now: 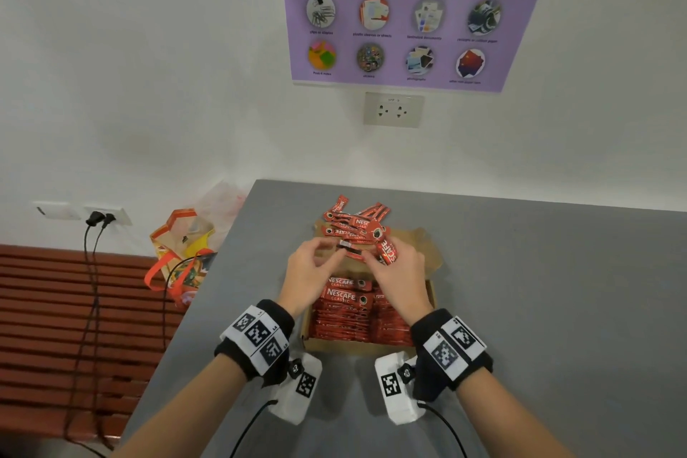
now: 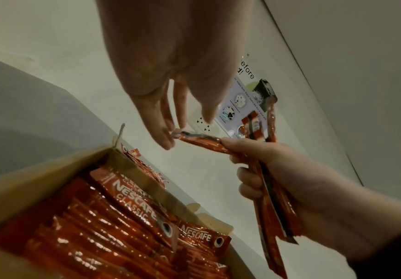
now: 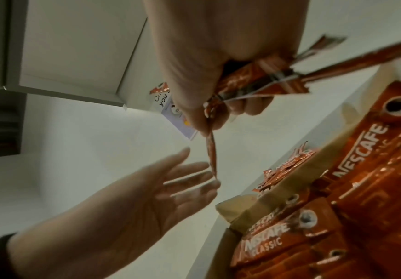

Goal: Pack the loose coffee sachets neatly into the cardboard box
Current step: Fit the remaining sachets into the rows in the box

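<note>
Sachets (image 1: 386,253): judged v. light, thin foil sticks, limp and slick; best pinched mid-length or squared up as a bundle, not by the crimped ends. Red w/ white lettering, glossy. Right hand (image 1: 399,271), frame centre, fingers curled round a small bunch. Left hand (image 1: 312,268) fingers near straight, tips touching one stick's end, no grip. Cardboard box (image 1: 431,294) below the hands, rows packed; loose pile (image 1: 355,221) above it.
</note>
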